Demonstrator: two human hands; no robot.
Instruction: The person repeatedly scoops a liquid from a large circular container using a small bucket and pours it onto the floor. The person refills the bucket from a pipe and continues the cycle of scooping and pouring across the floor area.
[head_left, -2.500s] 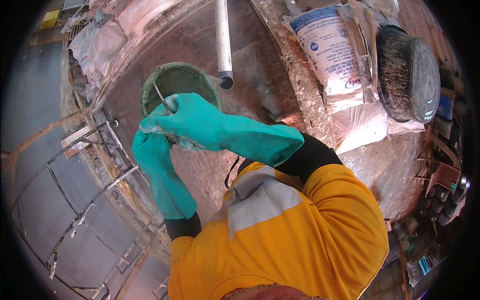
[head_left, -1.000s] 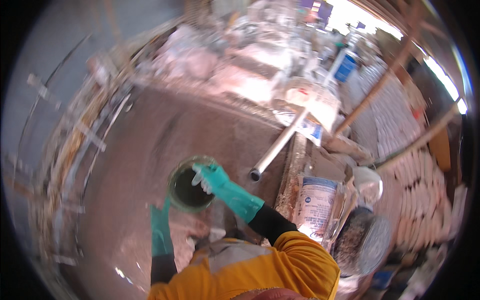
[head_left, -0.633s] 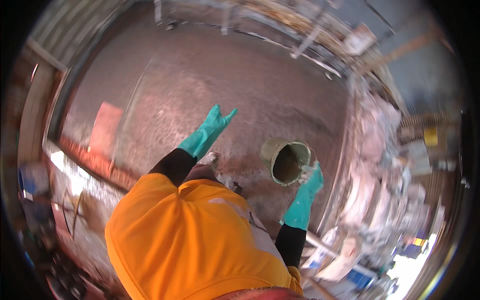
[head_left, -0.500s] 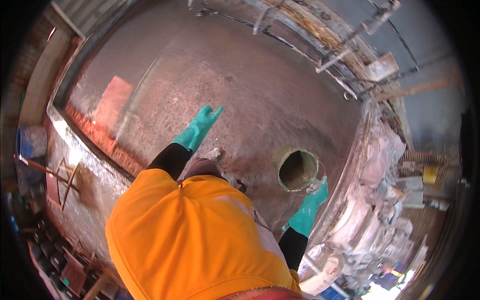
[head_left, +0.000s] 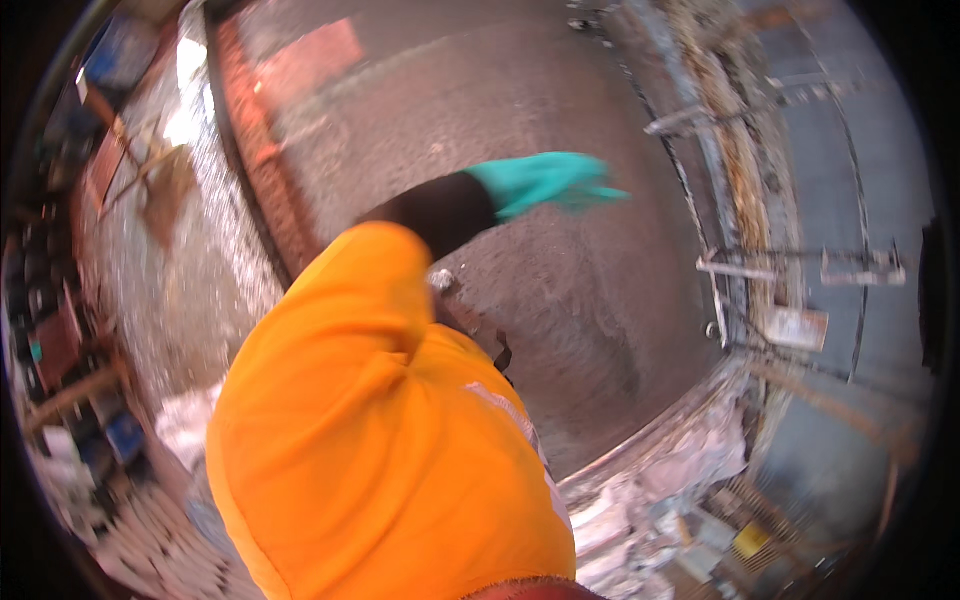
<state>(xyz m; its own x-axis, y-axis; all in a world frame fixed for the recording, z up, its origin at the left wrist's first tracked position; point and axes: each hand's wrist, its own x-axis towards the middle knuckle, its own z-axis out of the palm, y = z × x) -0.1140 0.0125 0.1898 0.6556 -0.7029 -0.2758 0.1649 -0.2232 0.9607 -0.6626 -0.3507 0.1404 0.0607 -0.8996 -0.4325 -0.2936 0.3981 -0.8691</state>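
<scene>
My left hand (head_left: 550, 182), in a teal rubber glove with a black sleeve behind it, is stretched out over the brownish wet-looking floor (head_left: 560, 300). Its fingers point right, smeared a little by motion, and nothing shows in them. My right hand is out of the picture, hidden past my orange top, and the bucket it had hold of is not seen either.
A dark-edged kerb (head_left: 243, 170) runs along the left, with a reddish slab (head_left: 315, 62) beside it. Metal rails (head_left: 738, 270) line the right side. Crumpled pale sheeting or sacks (head_left: 690, 455) lie at the lower right, near a yellow piece (head_left: 750, 541).
The view has turned to the right. My left arm has swung across to the right, while my right hand and the bucket have gone out of view.
</scene>
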